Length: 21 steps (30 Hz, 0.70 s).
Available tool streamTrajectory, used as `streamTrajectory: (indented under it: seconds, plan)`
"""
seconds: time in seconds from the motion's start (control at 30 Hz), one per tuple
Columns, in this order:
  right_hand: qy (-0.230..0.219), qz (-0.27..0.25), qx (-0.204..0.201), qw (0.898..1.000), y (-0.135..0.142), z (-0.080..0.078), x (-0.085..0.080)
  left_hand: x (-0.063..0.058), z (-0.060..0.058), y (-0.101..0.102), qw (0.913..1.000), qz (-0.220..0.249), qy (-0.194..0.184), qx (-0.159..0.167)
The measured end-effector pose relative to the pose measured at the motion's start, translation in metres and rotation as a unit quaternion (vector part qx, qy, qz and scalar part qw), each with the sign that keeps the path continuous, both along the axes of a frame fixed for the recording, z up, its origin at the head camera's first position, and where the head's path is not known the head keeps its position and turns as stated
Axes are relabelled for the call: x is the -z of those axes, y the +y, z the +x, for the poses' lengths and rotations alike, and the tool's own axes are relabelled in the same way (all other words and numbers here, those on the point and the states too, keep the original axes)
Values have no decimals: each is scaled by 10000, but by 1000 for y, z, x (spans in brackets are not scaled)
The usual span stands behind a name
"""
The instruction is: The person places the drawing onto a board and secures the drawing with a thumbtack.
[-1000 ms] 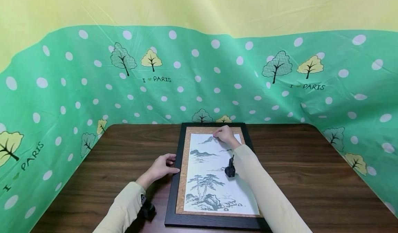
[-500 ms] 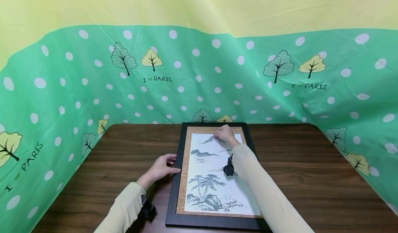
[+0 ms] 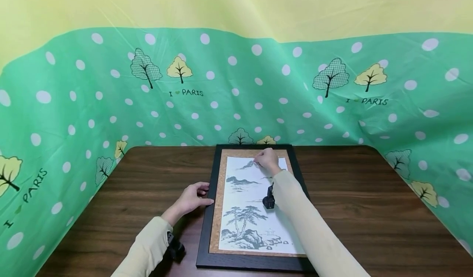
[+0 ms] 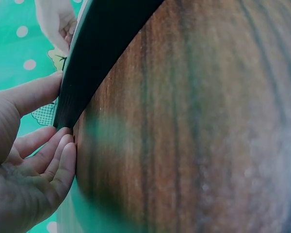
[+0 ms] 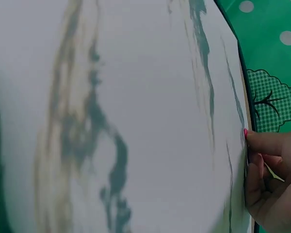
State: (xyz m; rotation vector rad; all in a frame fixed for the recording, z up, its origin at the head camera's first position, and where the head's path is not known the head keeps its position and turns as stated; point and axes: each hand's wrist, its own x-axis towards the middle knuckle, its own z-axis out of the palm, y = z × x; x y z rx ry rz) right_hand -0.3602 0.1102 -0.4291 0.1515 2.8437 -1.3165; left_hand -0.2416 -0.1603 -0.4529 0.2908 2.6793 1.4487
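A black-framed cork board (image 3: 215, 227) lies on the table. A white sheet printed with a grey ink landscape (image 3: 244, 195) covers most of its cork. My right hand (image 3: 267, 159) is at the sheet's top edge, pinching a small pink pushpin (image 5: 245, 132) between thumb and finger; in the right wrist view only a bit of pink shows at the fingertips. At the frame's left side is my left hand (image 3: 191, 199), its thumb and relaxed fingers touching the black edge. The left wrist view shows those fingers (image 4: 63, 160) against the frame's side (image 4: 97, 43).
Dark wood table (image 3: 148, 174) extends to both sides of the board. Behind it hangs a green and yellow curtain (image 3: 236, 75) with white dots and printed trees. A small black camera (image 3: 269, 201) on the right wrist hangs over the sheet.
My right wrist and forearm have shifted slightly left while the fingertips stay at the same spot on the sheet. The left hand and board hold still; the head view tilts a little.
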Motion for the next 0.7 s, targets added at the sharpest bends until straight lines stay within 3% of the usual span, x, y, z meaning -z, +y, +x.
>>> streamTrajectory:
  seconds: [0.2, 0.43, 0.7]
  plan:
    - [-251, -684, -389, 9966, 16, -7, -2, -1, 0, 0, 10000, 4, -28, 25]
    - [260, 187, -931, 9951, 46, 3, -19, -1, 0, 0, 9999, 82, -70, 43]
    - [1007, 775, -1503, 9804, 83, 21, -35, -1, 0, 1, 9999, 79, -89, -11]
